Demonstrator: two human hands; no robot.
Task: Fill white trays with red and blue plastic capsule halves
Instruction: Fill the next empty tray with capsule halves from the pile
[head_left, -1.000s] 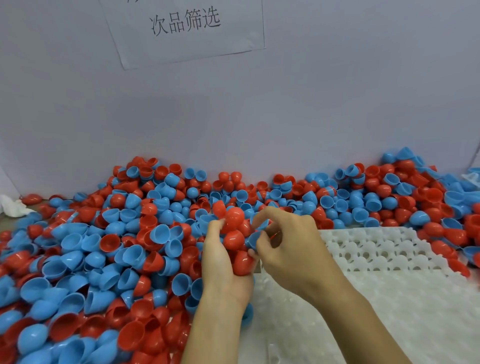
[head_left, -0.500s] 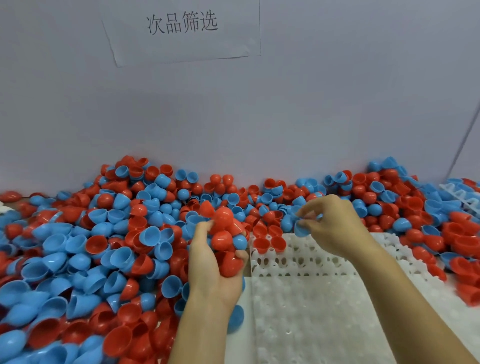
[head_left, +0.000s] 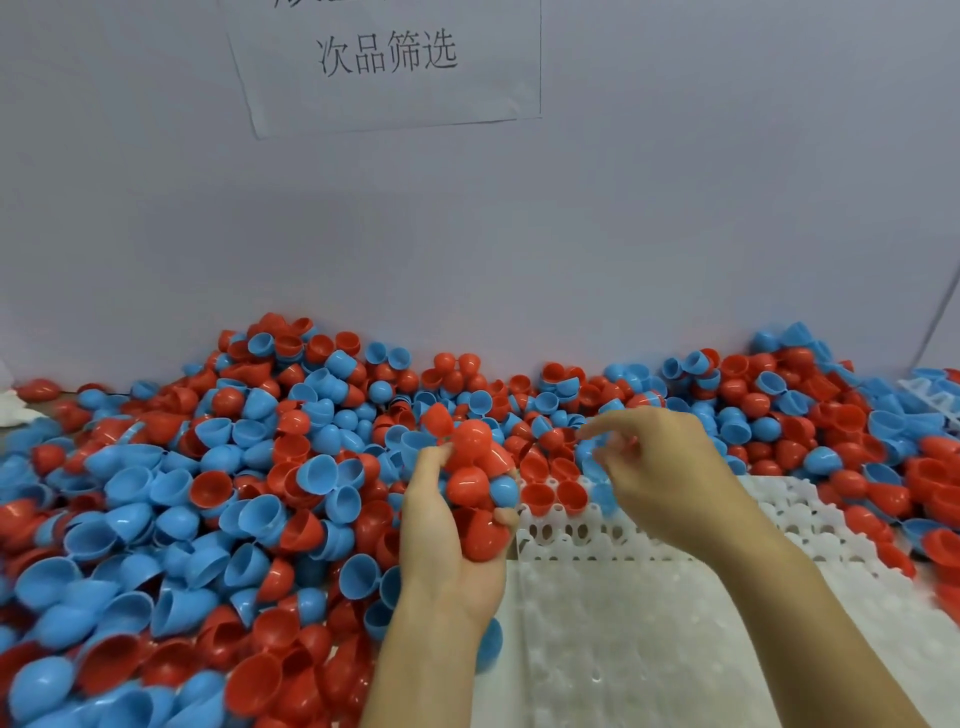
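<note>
1. Pale grey wall (head_left: 675, 208) backs the work surface, with a taped paper sign (head_left: 387, 62) bearing four handwritten Chinese characters high at the centre.
2. Red and blue capsule halves (head_left: 208, 493) lie heaped across the left side and along the far edge against the wall; they are glossy small plastic cups, some rounded, some pointed, lying open side up, down or sideways.
3. White trays (head_left: 649, 623) with a grid of round sockets sit stacked at the near right. Two red halves (head_left: 553, 496) sit open side up in the sockets at the tray's far left corner, and a blue half (head_left: 602, 493) is just beside them, partly hidden by the right hand.
4. Left hand (head_left: 452, 545) is cupped palm up at the tray's left edge, fingers curled round a clutch of red and blue halves (head_left: 475, 483) piled above the palm.
5. Right hand (head_left: 660, 478) hovers over the tray's far left corner, blurred, fingers loosely curled and spread; whether it holds anything I cannot tell.
6. Half a second ago the right hand pinched a blue half above the tray's far edge; now a blue half shows in the row beside the reds, and the hand sits slightly lower.
7. Another white tray (head_left: 930, 397) pokes from the heap at the far right.
</note>
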